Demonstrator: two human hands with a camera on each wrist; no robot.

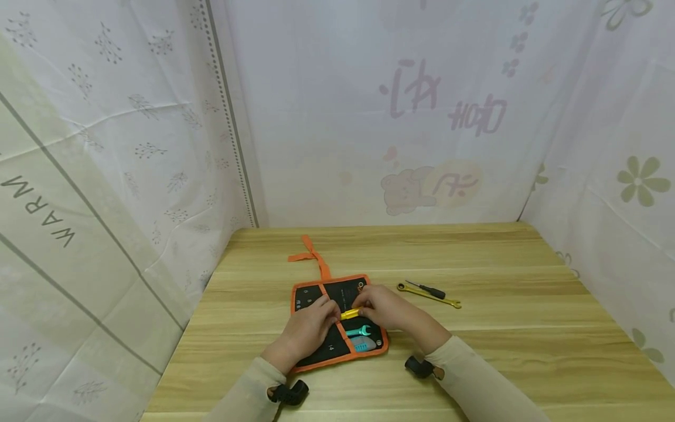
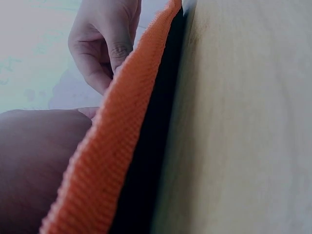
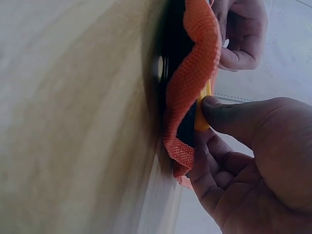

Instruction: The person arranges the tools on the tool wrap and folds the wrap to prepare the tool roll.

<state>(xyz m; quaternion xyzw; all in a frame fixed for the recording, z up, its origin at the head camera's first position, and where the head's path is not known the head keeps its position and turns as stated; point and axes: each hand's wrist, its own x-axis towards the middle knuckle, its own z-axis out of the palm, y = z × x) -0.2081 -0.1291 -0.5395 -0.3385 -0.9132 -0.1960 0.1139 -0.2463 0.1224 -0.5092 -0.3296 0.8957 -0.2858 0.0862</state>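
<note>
A black tool pouch (image 1: 337, 293) with orange trim lies spread on the table. My right hand (image 1: 386, 306) pinches the end of a slim yellow tool (image 1: 350, 315) between thumb and fingers, seen closely in the right wrist view (image 3: 202, 114). The tool's other end reaches the pouch's orange middle band. There my left hand (image 1: 308, 328) grips the pocket edge with curled fingertips, partly hidden by the hand itself. Below the yellow tool, a teal open-end wrench (image 1: 360, 332) and a grey-and-blue tool (image 1: 364, 344) sit in the pouch's pockets.
Right of the pouch lie a gold ratchet wrench (image 1: 429, 296) and a black-handled screwdriver (image 1: 433, 291), side by side. An orange tie strap (image 1: 319, 258) trails from the pouch's far edge over the wooden table (image 1: 501, 351). Patterned cloth (image 1: 327, 117) hangs around the table.
</note>
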